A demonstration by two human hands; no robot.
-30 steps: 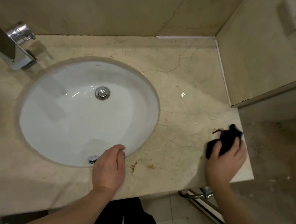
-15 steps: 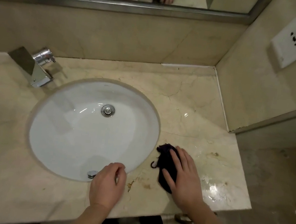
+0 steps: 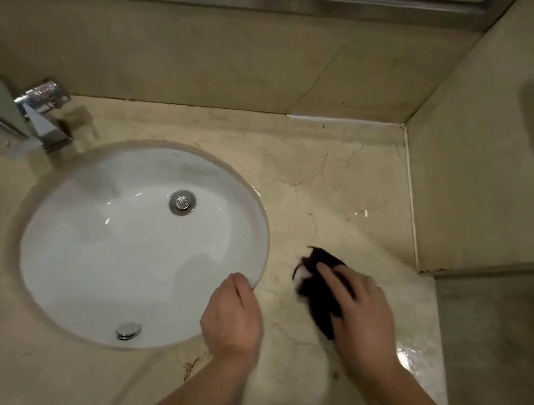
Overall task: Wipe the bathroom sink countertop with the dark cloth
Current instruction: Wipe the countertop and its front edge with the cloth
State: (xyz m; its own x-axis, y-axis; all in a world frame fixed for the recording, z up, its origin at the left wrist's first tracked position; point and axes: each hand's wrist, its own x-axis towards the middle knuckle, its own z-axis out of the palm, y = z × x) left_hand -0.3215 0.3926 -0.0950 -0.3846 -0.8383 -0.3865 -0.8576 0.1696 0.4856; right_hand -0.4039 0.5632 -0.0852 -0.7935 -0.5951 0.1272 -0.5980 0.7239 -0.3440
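1. A crumpled dark cloth (image 3: pixel 316 294) is pressed flat onto the beige marble desk (image 3: pixel 330 184), between the white oval sink basin (image 3: pixel 113 248) and the desk's right edge.
2. The right hand (image 3: pixel 362 317) is laid over the cloth, its grip spread, fingers extended.
3. The left hand (image 3: pixel 233 315) is rested at the basin's near-right rim, its grip loosely curled and empty.
4. A chrome faucet (image 3: pixel 25 117) is seen at the desk's far-left corner.
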